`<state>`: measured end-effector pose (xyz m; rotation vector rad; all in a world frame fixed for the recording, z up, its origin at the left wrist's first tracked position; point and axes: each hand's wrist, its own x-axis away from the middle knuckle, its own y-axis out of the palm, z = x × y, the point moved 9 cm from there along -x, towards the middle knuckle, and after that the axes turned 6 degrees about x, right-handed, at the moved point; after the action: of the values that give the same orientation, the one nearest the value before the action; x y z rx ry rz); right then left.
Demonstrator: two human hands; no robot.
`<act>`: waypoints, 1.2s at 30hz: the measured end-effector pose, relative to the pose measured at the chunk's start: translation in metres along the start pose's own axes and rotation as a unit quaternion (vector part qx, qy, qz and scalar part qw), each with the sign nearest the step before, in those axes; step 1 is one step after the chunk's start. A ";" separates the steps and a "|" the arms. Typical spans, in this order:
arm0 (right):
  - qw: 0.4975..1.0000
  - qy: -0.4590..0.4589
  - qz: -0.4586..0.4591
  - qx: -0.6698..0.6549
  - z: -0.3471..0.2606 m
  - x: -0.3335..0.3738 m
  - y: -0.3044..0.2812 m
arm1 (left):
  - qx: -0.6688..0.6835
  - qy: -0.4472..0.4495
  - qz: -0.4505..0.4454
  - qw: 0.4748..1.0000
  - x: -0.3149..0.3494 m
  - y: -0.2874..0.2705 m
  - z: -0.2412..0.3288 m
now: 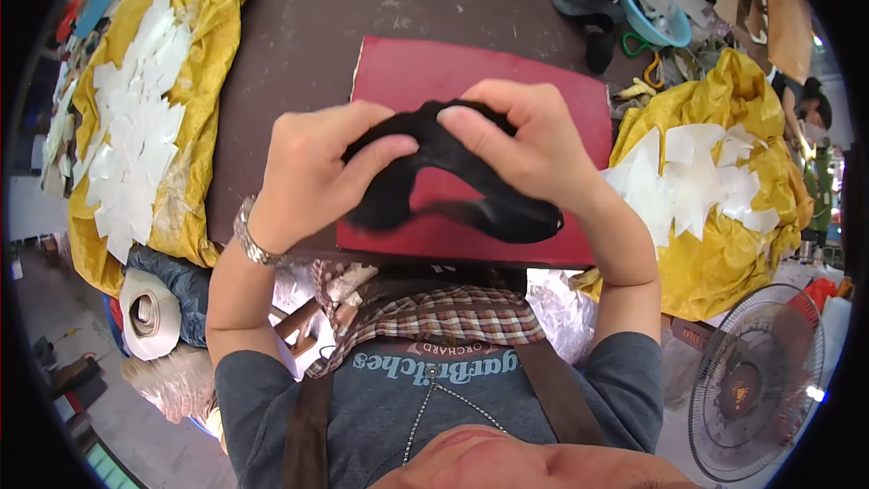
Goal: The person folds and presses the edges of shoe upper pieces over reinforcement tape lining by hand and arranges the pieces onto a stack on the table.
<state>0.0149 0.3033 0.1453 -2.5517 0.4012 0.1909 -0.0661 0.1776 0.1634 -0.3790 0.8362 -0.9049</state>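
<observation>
A black shoe upper [511, 204], soft and curved with an open middle, is stretched between my two hands above a red board [480, 63]. My left hand [312, 163] grips its left part, thumb on top and fingers curled underneath. On the upper's top edge, my right hand [534, 140] pinches with the thumb pressed down, close to the left thumb. The upper's lower rim is blurred by motion. Both hands' fingertips are mostly hidden beneath the black material.
White cut pieces lie on yellow sacks at left [217, 9] and right [715, 100]. Black uppers [593, 23] and a light-blue basket [665, 27] sit at the far right of the brown table [290, 36]. A fan [756, 389] stands at lower right.
</observation>
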 end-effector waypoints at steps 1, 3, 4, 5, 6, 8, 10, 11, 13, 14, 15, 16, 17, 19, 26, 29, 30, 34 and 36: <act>0.995 0.054 0.007 -0.084 0.013 -0.004 -0.003 | 0.041 -0.039 -0.018 0.998 -0.010 0.002 -0.005; 0.985 0.125 -0.027 -0.113 0.032 0.000 -0.001 | 0.082 -0.075 -0.039 0.993 -0.019 0.010 -0.012; 0.968 0.179 -0.054 -0.165 0.047 0.007 0.008 | 0.104 -0.096 -0.073 0.987 -0.018 0.022 -0.019; 0.945 0.233 -0.081 -0.216 0.062 0.016 0.019 | 0.126 -0.119 -0.107 0.979 -0.016 0.035 -0.028; 0.933 0.259 -0.082 -0.237 0.076 0.027 0.023 | 0.116 -0.126 -0.139 0.975 -0.014 0.048 -0.033; 0.921 0.290 -0.051 -0.257 0.091 0.041 0.029 | 0.116 -0.159 -0.164 0.967 -0.007 0.069 -0.048; 0.933 0.291 -0.025 -0.209 0.096 0.046 0.029 | 0.118 -0.183 -0.175 0.960 -0.004 0.080 -0.062; 0.943 0.278 -0.020 -0.182 0.096 0.050 0.028 | 0.119 -0.185 -0.184 0.958 0.000 0.082 -0.061; 0.946 0.284 -0.030 -0.156 0.103 0.062 0.026 | 0.067 -0.146 -0.157 0.974 -0.002 0.079 -0.053; 0.938 0.305 -0.035 -0.158 0.105 0.072 0.026 | 0.061 -0.148 -0.139 0.977 0.004 0.076 -0.057; 0.917 0.334 -0.051 -0.214 0.112 0.089 0.033 | 0.057 -0.150 -0.120 0.980 0.010 0.073 -0.062; 0.888 0.366 -0.063 -0.271 0.108 0.100 0.040 | 0.064 -0.161 -0.108 0.979 0.021 0.072 -0.072; 0.865 0.373 -0.063 -0.331 0.108 0.112 0.050 | 0.074 -0.171 -0.098 0.978 0.029 0.071 -0.078; 0.861 0.371 -0.078 -0.339 0.105 0.119 0.062 | 0.084 -0.188 -0.090 0.974 0.044 0.067 -0.079; 0.901 0.316 -0.170 -0.244 0.100 0.082 0.045 | 0.031 -0.163 0.029 0.986 0.037 0.024 -0.085; 0.898 0.312 -0.176 -0.255 0.093 0.064 0.041 | 0.038 -0.214 0.092 0.972 0.043 -0.002 -0.114; 0.920 0.276 -0.179 -0.215 0.091 0.054 0.040 | 0.025 -0.187 0.109 0.976 0.044 -0.006 -0.114; 0.977 0.124 -0.135 -0.105 0.063 -0.002 0.025 | -0.013 -0.175 0.172 0.969 0.043 -0.032 -0.130; 0.994 -0.057 -0.097 0.013 0.023 -0.041 0.010 | -0.044 -0.214 0.242 0.945 0.045 -0.061 -0.154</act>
<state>-0.0283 0.3181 0.1298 -2.5213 0.1108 0.2568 -0.2028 0.1127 0.0820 -0.4058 0.5299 -0.3076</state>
